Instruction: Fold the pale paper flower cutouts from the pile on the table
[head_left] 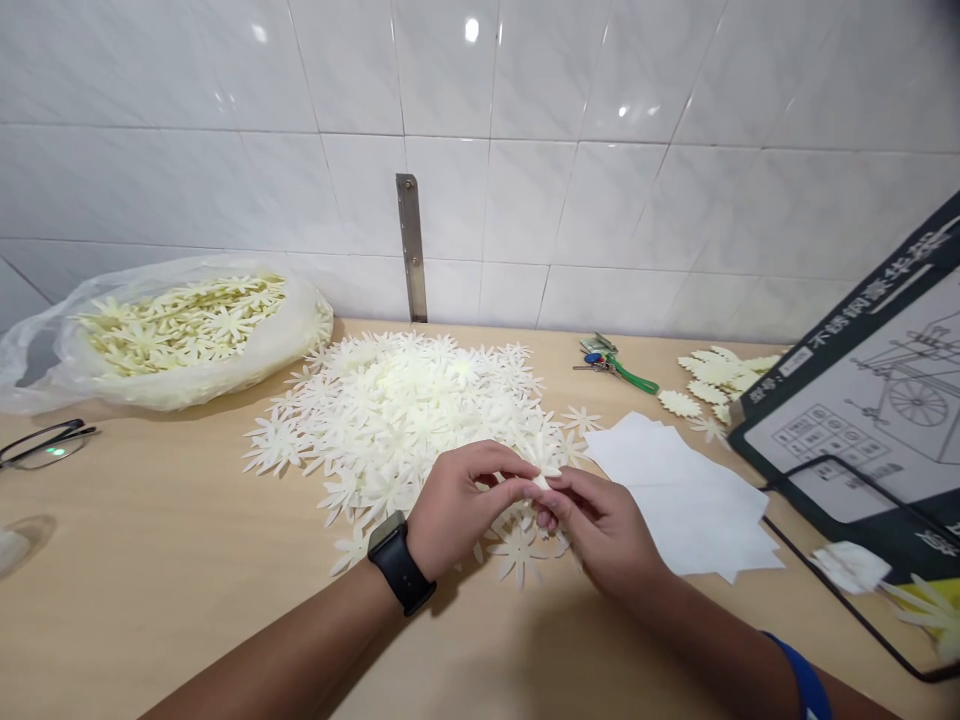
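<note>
My left hand (476, 495) and my right hand (604, 520) meet at the front right of a heap of pale cream flower-shaped cutouts (397, 410). Between their fingertips they pinch one cream flower cutout (545, 478), its petals partly hidden by the fingers. Both hands are closed on this same piece. A few loose cutouts (519, 550) lie on the table just below the hands. On my left wrist is a black watch (401, 563), and a blue band (806, 680) circles my right forearm.
A clear plastic bag (300, 345) of yellowish cutouts stands at back left, near glasses (52, 445). White paper sheets (675, 490) lie right of my hands. Keys with a green strap (634, 375), leaf-edged cutouts (720, 375) and a leaning dark printed board (862, 400) are farther right.
</note>
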